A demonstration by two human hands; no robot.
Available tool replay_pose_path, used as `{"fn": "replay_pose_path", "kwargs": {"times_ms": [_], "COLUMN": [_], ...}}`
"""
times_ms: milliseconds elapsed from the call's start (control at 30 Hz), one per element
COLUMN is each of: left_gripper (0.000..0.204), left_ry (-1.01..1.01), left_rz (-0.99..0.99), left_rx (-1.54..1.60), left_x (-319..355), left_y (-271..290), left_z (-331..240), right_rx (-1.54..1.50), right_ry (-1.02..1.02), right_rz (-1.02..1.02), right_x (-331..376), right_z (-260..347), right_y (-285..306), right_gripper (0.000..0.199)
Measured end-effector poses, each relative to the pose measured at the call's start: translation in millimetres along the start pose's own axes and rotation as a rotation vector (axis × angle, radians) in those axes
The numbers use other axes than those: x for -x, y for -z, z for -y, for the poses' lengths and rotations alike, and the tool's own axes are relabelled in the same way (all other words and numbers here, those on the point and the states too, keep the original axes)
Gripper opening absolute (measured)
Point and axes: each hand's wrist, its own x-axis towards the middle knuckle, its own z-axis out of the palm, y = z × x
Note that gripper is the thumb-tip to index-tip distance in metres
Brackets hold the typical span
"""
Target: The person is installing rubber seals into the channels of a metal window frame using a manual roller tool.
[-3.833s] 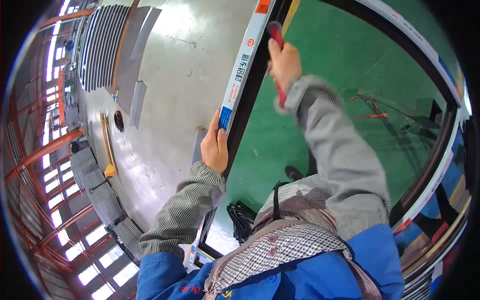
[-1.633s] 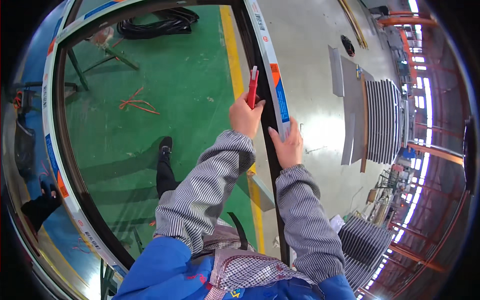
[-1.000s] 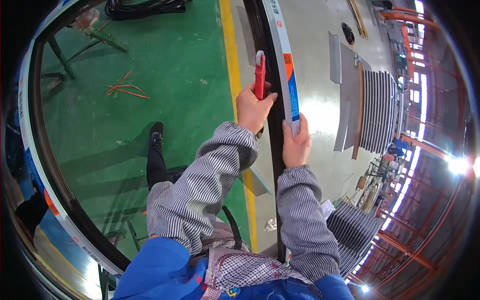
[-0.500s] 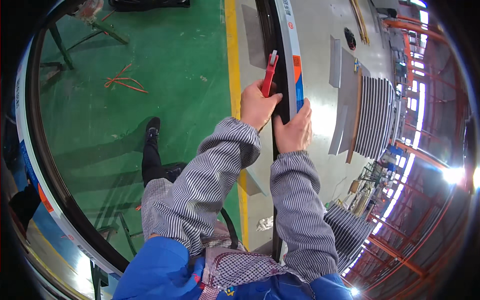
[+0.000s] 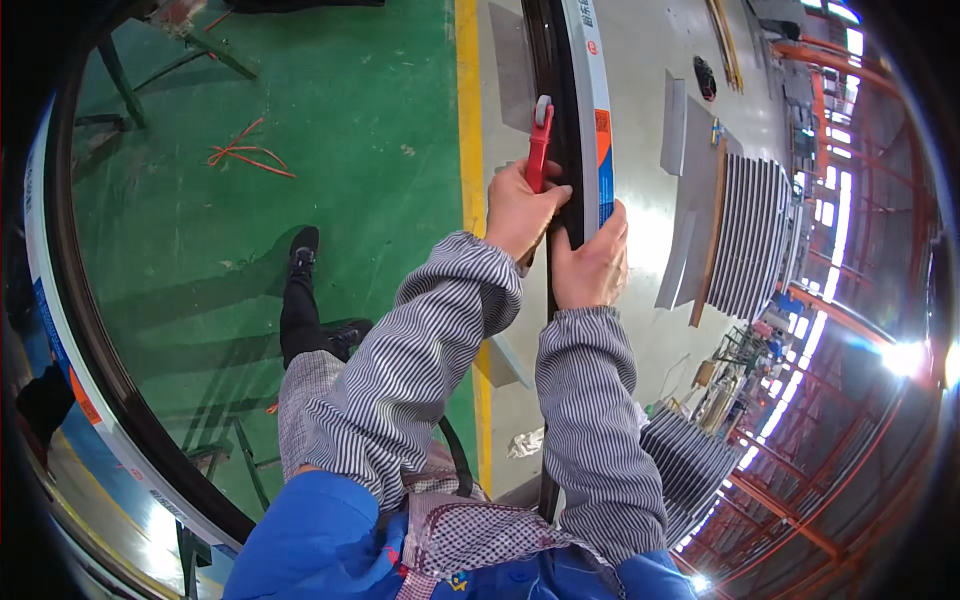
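Note:
My left hand [image 5: 520, 213] is closed around the red handle of a small roller [image 5: 539, 152], the thumb lying along the right side of the handle. The tool points away from me, and its grey wheel sits at the far tip over the dark inner edge of a long frame bar [image 5: 567, 125]. Film in white, blue and orange covers the bar's outer face. Just right of and nearer than the left hand, my right hand [image 5: 592, 265] grips this bar, thumb on the dark side and fingers over the filmed face. Its fingertips are partly hidden.
The frame's opposite bar [image 5: 92, 340] curves along the left. Green floor with orange strips [image 5: 250, 160] shows between, bordered by a yellow line [image 5: 470, 130]. A dark-shod foot [image 5: 303, 250] stands there. Stacked grey profiles [image 5: 745, 235] lie to the right.
The roller's wheel has come slightly nearer and turned, so more of its round side shows. Both hands keep their holds, with only a small shift. The whole view has moved a little.

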Motion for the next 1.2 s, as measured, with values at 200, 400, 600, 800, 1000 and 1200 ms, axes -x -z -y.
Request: {"fn": "replay_pose_path", "kwargs": {"times_ms": [200, 400, 600, 800, 1000, 1200], "left_gripper": [0.029, 0.03, 0.032, 0.03, 0.03, 0.035], "left_ry": [-0.122, -0.212, -0.208, -0.113, -0.138, -0.175], "left_rz": [-0.057, -0.045, -0.055, 0.002, 0.077, -0.069], "left_rx": [-0.304, -0.386, -0.669, -0.54, -0.583, -0.267], "left_x": [5, 11, 14, 11, 9, 18], "left_y": [-7, -1, -3, -2, -2, 21], "left_z": [0, 6, -20, -22, -22, -7], "right_rx": [0.028, -0.006, 0.066, 0.091, 0.079, 0.058], "right_ry": [-0.061, -0.094, -0.109, -0.135, -0.179, -0.213], "right_rz": [-0.051, -0.041, -0.045, -0.104, -0.108, -0.01], "right_x": [-2, -4, -1, -1, -10, -13], "right_z": [-4, -2, 5, 8, 3, 15], "right_y": [-3, -2, -3, -7, -3, -2], "right_gripper": [0.064, 0.059, 0.068, 0.066, 0.059, 0.055]}}
